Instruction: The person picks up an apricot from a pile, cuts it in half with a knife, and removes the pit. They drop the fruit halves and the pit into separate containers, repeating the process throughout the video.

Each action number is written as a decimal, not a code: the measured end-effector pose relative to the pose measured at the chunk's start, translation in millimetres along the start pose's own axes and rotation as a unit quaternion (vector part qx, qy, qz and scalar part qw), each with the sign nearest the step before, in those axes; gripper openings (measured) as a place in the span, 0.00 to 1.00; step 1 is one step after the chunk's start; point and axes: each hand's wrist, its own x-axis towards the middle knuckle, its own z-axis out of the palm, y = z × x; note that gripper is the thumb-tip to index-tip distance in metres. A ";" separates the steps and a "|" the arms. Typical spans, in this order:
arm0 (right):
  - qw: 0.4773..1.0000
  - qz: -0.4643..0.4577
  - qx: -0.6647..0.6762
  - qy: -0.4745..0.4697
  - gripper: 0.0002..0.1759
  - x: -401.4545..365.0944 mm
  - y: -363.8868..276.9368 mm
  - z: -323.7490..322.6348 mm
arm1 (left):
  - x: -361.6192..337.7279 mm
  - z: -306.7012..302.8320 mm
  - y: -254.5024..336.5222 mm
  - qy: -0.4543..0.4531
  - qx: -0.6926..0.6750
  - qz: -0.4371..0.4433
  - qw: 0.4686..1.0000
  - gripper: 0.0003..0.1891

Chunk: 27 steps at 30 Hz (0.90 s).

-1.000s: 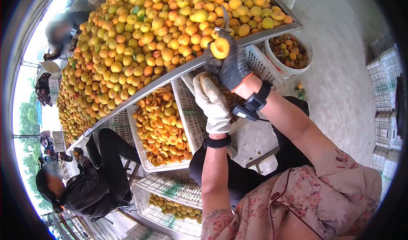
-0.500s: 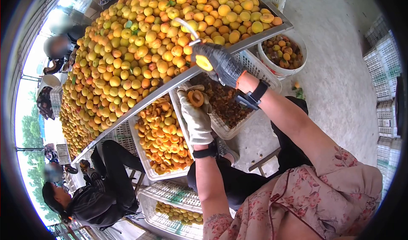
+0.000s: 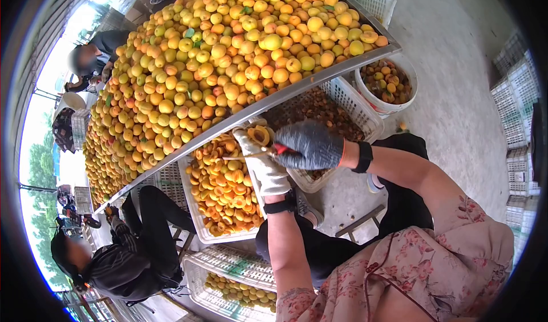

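Observation:
My left hand (image 3: 262, 165), in a white glove, holds an apricot half (image 3: 260, 135) with its hollow facing up, between thumb and fingers. My right hand (image 3: 311, 145), in a grey glove, is closed round the red handle (image 3: 281, 148) of a slim knife. Its thin blade (image 3: 242, 157) points left across the white glove. Below and left of my left hand, a white crate (image 3: 198, 211) holds many apricot halves (image 3: 222, 185). Beneath my right hand is another crate (image 3: 374, 127) with brown pits and scraps (image 3: 325, 111).
A metal-edged table (image 3: 319, 78) heaped with whole apricots (image 3: 228, 54) stands ahead. A white bucket (image 3: 414, 94) of fruit is at its right corner. Stacked crates (image 3: 516, 116) line the right side. A co-worker (image 3: 131, 265) sits on the left; another person (image 3: 94, 57) is farther back.
My right hand has come down from the table edge to beside my left hand, its knife swinging to point left. The apricot half seen at the right hand earlier no longer shows there.

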 end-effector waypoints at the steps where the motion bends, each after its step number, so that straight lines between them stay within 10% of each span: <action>1: 1.000 0.003 0.008 0.014 0.15 -0.7 0.4 2.9 | -1.6 4.9 5.8 -0.005 -0.113 -0.046 0.993 0.22; 2: 0.999 0.007 0.018 0.026 0.16 -0.8 1.1 4.3 | -3.2 9.7 11.6 0.000 -0.216 -0.092 0.972 0.20; 3: 1.000 0.007 0.017 0.026 0.16 0.2 3.3 4.1 | -4.6 9.3 11.2 -0.025 0.043 0.036 0.998 0.22; 6: 0.984 0.027 0.114 0.134 0.18 8.9 9.8 -0.8 | -2.9 15.9 3.0 -0.015 0.215 0.132 0.968 0.29; 10: 0.994 -0.036 0.082 0.066 0.18 11.5 18.6 -0.3 | -7.3 27.9 16.1 0.029 -0.059 -0.048 0.997 0.28; 12: 0.973 0.063 0.217 0.037 0.17 11.1 26.1 -1.5 | -14.1 32.4 34.7 0.065 0.022 -0.142 0.987 0.27; 24: 0.987 0.060 0.137 0.065 0.18 14.6 12.8 -4.5 | -11.6 29.2 26.2 0.006 0.028 -0.087 0.996 0.23; 25: 0.990 0.025 0.100 0.091 0.14 14.5 14.4 4.4 | -9.9 27.2 23.8 -0.007 0.187 0.072 0.980 0.25; 27: 0.964 0.109 0.236 0.055 0.13 12.4 17.2 15.3 | -13.0 23.3 22.9 -0.001 0.175 0.053 0.983 0.26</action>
